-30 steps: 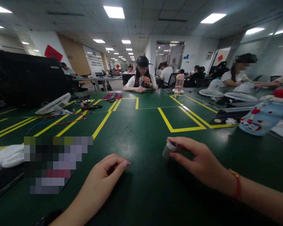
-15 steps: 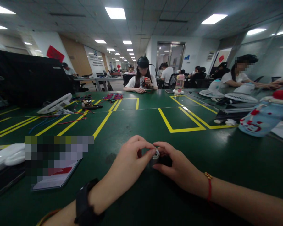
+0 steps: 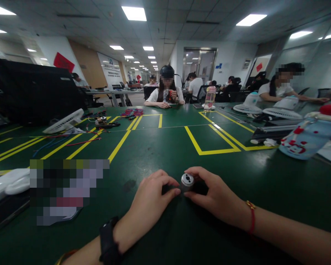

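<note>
Near the counter's [image 3: 165,147] front edge, the right hand [image 3: 217,198] pinches a small silver cylinder [image 3: 187,180]; the left hand's [image 3: 151,198] fingertips close beside it, empty. A loose grip could let it roll away.

Setting: open-plan office floor used as an assembly workroom. Evidence: grid ceiling with recessed light panels [image 3: 134,13]; glass partition wall [image 3: 314,70] at right; long green worktop [image 3: 160,147] marked into bays with yellow tape lines [image 3: 121,141]. Loose coloured wires [image 3: 132,112] and small desk fans [image 3: 63,121] lie on it. Several seated people [image 3: 165,92] work along the far edge and at desks behind.
</note>
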Demonstrator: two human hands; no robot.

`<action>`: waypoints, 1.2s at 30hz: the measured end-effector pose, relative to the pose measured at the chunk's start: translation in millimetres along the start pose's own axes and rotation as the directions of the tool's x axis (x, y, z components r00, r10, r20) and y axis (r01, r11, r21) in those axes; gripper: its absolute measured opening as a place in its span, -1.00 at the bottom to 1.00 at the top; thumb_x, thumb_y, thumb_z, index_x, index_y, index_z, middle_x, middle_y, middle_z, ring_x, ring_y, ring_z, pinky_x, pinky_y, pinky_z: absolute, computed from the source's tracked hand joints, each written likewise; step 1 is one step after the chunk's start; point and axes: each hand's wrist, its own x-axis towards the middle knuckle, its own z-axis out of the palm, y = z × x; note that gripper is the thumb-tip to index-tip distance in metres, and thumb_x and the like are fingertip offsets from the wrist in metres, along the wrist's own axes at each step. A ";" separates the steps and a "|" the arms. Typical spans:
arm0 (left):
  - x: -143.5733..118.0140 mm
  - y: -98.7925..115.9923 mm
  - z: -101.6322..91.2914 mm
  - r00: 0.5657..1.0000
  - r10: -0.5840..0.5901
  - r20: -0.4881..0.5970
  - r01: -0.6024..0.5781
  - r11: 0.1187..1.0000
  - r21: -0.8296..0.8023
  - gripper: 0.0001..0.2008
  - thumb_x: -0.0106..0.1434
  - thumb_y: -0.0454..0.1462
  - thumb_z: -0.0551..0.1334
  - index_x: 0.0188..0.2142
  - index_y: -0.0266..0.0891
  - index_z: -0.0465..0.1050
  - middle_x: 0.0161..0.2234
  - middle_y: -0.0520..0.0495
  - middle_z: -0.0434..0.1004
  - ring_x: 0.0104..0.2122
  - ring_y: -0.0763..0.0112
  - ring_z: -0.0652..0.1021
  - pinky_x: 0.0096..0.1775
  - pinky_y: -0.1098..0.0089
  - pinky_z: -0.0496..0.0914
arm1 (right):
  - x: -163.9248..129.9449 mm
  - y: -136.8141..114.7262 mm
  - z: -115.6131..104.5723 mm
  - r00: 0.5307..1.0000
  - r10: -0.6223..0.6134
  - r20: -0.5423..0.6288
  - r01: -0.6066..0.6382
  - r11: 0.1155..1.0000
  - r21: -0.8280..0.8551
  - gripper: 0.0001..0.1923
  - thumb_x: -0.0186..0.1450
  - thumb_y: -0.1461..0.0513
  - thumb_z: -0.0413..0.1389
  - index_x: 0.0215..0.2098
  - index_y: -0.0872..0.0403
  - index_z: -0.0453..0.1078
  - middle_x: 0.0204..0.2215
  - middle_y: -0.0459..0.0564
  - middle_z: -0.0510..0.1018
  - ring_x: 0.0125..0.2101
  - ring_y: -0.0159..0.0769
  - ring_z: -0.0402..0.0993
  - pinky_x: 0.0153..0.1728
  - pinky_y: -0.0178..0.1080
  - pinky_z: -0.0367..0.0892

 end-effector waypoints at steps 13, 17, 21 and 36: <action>-37.5 -32.4 -42.1 0.956 -0.293 -0.013 0.282 0.929 -0.239 -0.72 0.29 -0.07 0.12 -0.21 -0.18 0.47 -0.38 0.03 0.48 -0.38 0.32 0.47 -0.35 0.40 0.32 | -63.0 120.7 -153.3 0.746 0.301 -0.594 -0.622 0.633 -0.461 -0.39 0.15 -0.12 0.04 0.02 0.08 0.20 -0.18 0.23 0.45 -0.29 -0.09 0.46 -0.35 -0.14 0.37; -35.7 -28.5 -38.4 0.964 -0.265 -0.037 0.250 0.940 -0.230 -0.75 0.28 -0.09 0.13 -0.27 -0.17 0.49 -0.35 0.00 0.54 -0.30 0.27 0.51 -0.30 0.38 0.34 | -53.0 100.7 -130.9 0.794 0.035 -0.607 -0.532 0.525 -0.664 -0.17 0.09 -0.16 0.08 0.17 0.14 0.10 0.08 0.35 0.25 0.08 0.20 0.19 0.00 0.08 0.15; -36.0 -28.7 -38.7 0.966 -0.254 -0.043 0.240 0.948 -0.207 -0.75 0.28 -0.10 0.12 -0.28 -0.16 0.49 -0.33 0.00 0.55 -0.29 0.26 0.52 -0.26 0.37 0.36 | -20.2 42.1 -57.4 0.984 -0.061 -0.165 -0.068 0.732 -0.678 -0.41 0.21 -0.08 0.03 0.16 -0.11 0.18 0.13 0.04 0.25 0.09 -0.06 0.17 0.03 0.04 0.11; -36.7 -29.2 -37.3 0.978 -0.202 -0.046 0.197 0.975 -0.104 -0.74 0.30 -0.11 0.08 -0.31 -0.16 0.49 -0.34 -0.01 0.53 -0.30 0.26 0.51 -0.24 0.34 0.36 | -29.7 70.4 -143.2 0.896 0.000 -0.445 -0.355 0.602 -0.715 -0.60 0.30 -0.03 -0.11 -0.13 -0.02 0.42 -0.14 0.00 0.50 -0.18 -0.21 0.42 -0.19 -0.14 0.30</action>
